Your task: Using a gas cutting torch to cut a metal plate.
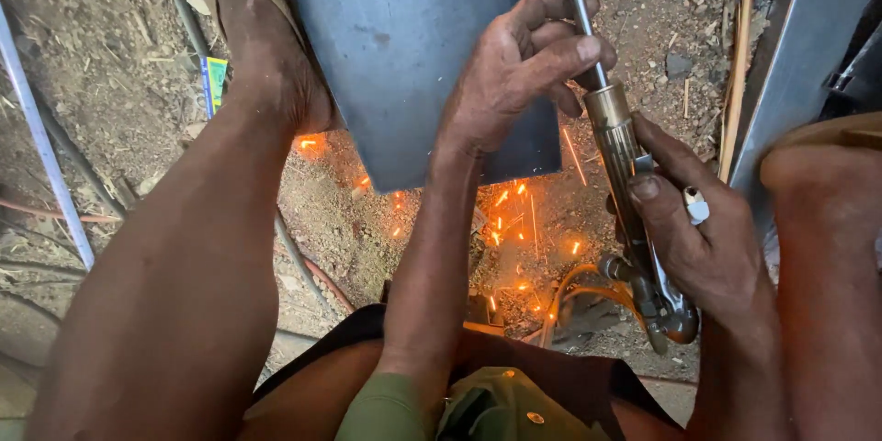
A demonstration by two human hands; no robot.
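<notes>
A metal cutting torch point(617, 142) with a brass handle and a thin steel tube runs from lower right up to the top centre. My left hand point(519, 64) wraps its fingers around the tube just above the brass handle. Lower down, my right hand point(698, 239) grips the handle near its valves, a ring on one finger. Under the left hand lies a grey steel plate point(404, 46). Orange sparks point(510, 220) scatter on the dirt below the plate's near edge. My left foot in a sandal point(262, 28) rests at the plate's left edge.
Bare dirt ground with straw and small stones surrounds the plate. A grey metal bar point(799, 55) leans at the right. Thin rods point(41, 138) and hoses point(303, 262) lie at the left. An orange hose point(574, 289) loops under the torch. My knees frame the view.
</notes>
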